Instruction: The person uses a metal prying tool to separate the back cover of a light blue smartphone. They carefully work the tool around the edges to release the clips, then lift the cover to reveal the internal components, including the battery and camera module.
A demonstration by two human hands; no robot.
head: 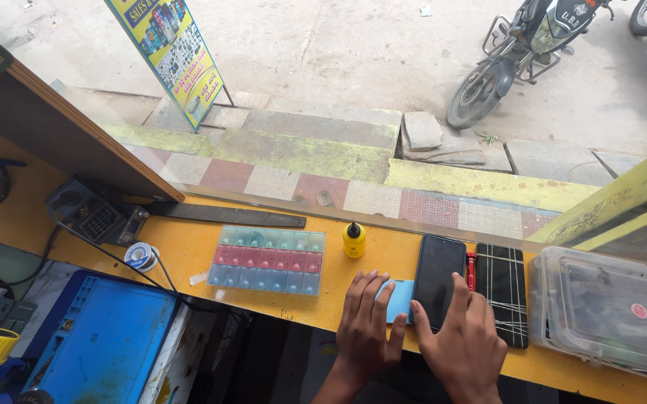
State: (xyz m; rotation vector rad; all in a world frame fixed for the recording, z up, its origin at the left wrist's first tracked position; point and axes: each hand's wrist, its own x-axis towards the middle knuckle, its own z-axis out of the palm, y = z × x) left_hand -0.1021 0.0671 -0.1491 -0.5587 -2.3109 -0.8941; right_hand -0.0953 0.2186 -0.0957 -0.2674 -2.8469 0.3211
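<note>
My left hand (367,323) lies flat on the yellow counter (189,251), its fingertips over the edge of a small light-blue card (401,298). My right hand (462,338) rests with spread fingers on the lower end of a black smartphone (439,271) that lies face up. Beside that phone, to the right, lies a second phone with a cracked black screen (504,288). A thin red tool (471,270) sits between the two phones.
A compartment box with teal, red and blue trays (267,260) and a small yellow bottle (353,240) sit left of my hands. A clear plastic container (611,310) stands at the right. A blue work mat (103,333), solder spool (139,255) and metal ruler (226,215) lie at left.
</note>
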